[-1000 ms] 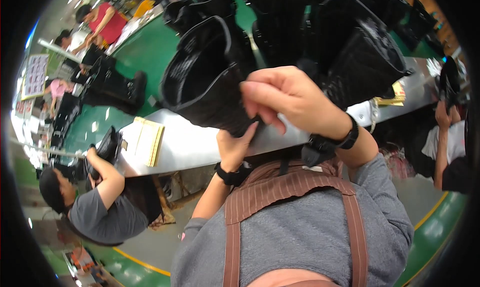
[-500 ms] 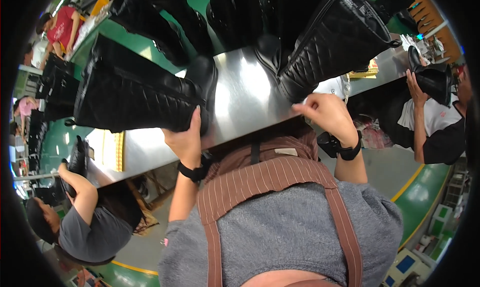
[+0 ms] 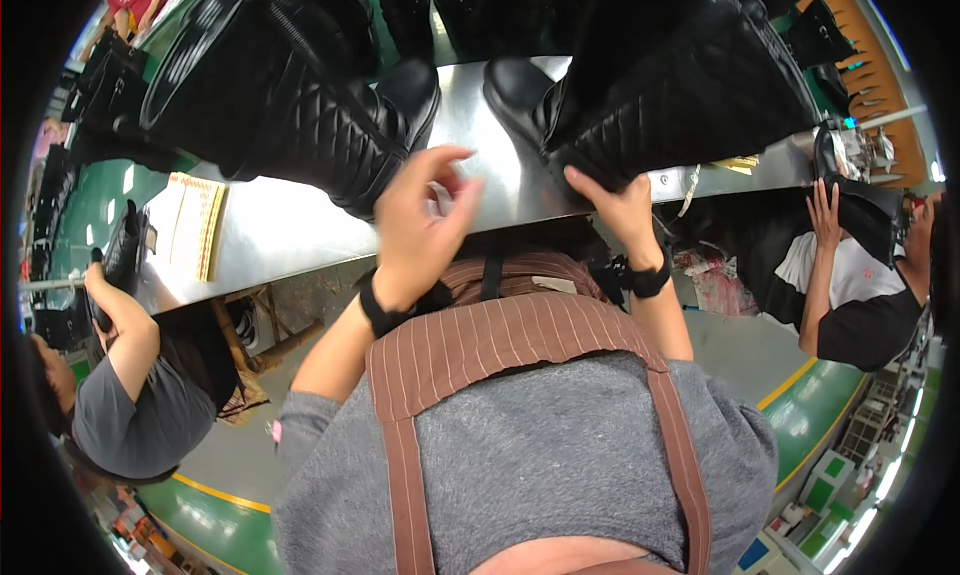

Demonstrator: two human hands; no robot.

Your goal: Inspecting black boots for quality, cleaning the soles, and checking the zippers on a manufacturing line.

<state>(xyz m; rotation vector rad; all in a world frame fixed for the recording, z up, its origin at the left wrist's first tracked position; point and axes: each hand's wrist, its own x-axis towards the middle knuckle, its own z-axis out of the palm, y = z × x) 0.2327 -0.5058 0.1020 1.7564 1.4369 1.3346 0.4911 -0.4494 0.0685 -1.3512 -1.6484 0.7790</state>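
Two tall black quilted boots stand on the metal bench in front of me, shafts leaning outward and toes pointing away. At the heel of the right boot (image 3: 650, 110), my right hand (image 3: 625, 210) grips with the thumb on the near side; its other fingers are partly hidden behind the boot. My left hand (image 3: 425, 215) is in the air just beside the heel of the left boot (image 3: 320, 125). Slightly blurred, it has thumb and fingers curved and apart, with nothing visible between them.
More black boots (image 3: 480, 15) crowd behind the bench (image 3: 280, 225). A yellow-edged paper stack (image 3: 195, 225) lies at left. One co-worker (image 3: 150, 375) handles a black shoe at left; another (image 3: 860, 265) holds a black boot at right.
My left hand has let go of the left boot's heel and moved right. My right hand, earlier just off the right boot, now grips its heel. The left boot's shaft has swung farther away.
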